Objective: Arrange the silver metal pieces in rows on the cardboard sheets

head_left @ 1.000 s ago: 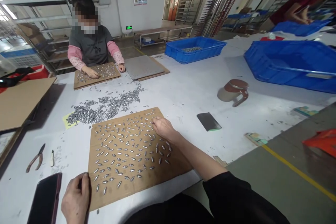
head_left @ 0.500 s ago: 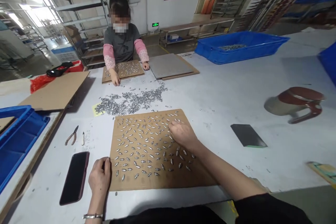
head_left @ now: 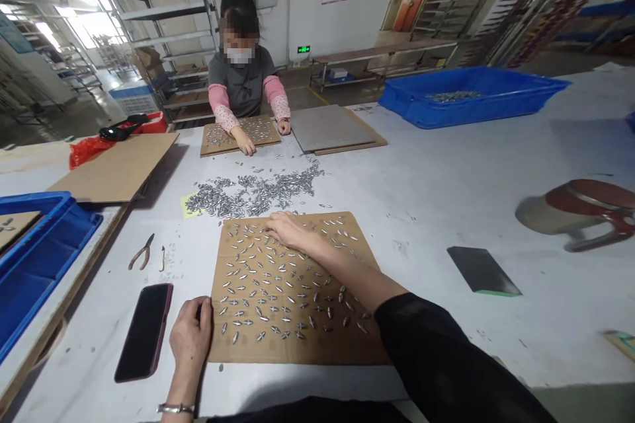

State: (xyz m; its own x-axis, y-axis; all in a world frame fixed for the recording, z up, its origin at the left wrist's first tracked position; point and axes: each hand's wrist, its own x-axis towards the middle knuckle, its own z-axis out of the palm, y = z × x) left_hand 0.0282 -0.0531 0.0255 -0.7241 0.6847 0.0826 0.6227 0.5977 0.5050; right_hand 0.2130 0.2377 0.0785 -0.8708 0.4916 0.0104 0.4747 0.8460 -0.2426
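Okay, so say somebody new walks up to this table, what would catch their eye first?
Probably the brown cardboard sheet at the front, dotted with small silvery pieces, with the right hand over its far part and the left hand at its left edge. Just beyond it lies a loose heap of grey pieces. Farther back, to the right, a bright blue tub stands out against the white table.

1. Single head-worn view, looking forward and down across the white surface [head_left: 421, 178].
2. Range: near to the cardboard sheet [head_left: 327, 351], low in frame.
3. Upper field reaches the rear wall [head_left: 342, 30], farther off.
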